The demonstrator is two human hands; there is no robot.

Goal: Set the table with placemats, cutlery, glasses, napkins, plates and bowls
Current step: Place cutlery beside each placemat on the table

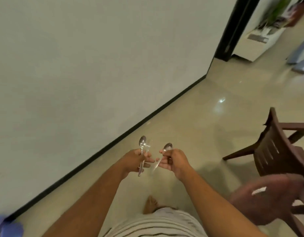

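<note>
Both hands meet at lower centre of the frame: the left hand (137, 160) grips a spoon (142, 144) and a fork (148, 146) together, heads up, fingers curled round their handles, while the right hand (175, 160) pinches a second spoon (167, 147), bowl up, handle slanting down toward the left hand. Right of them stand dark brown chairs (274, 151). Farther up, a pale wall (96, 57) meets the glossy floor (207, 108) along a black skirting line.
</note>
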